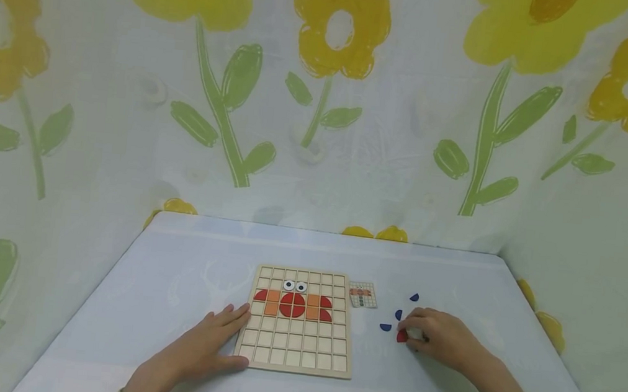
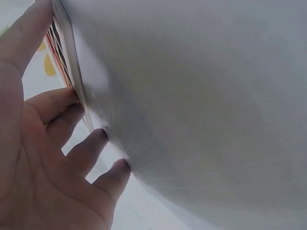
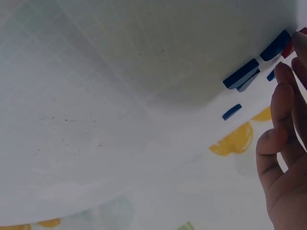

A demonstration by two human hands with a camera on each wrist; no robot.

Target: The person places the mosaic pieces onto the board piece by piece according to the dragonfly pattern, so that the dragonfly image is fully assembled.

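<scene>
A square wooden grid board (image 1: pixel 292 369) lies on the table with red and orange tiles and two round eye tiles (image 1: pixel 295 286) in its cells. At its left edge rests my left hand (image 1: pixel 203 342), thumb and fingers spread and touching the frame; the left wrist view shows fingertips (image 2: pixel 98 135) along the board's side. To the right of the board, my right hand (image 1: pixel 442 338) pinches a red quarter-circle tile (image 1: pixel 402 336) between thumb and fingers. Blue half-round tiles (image 1: pixel 385 327) lie close by; several blue tiles (image 3: pixel 241 74) also show in the right wrist view.
A small pattern card (image 1: pixel 363 294) with a printed grid picture lies against the board's right side. Behind the table's far edge hangs a flower-printed cloth (image 1: pixel 349 180), which also encloses both sides.
</scene>
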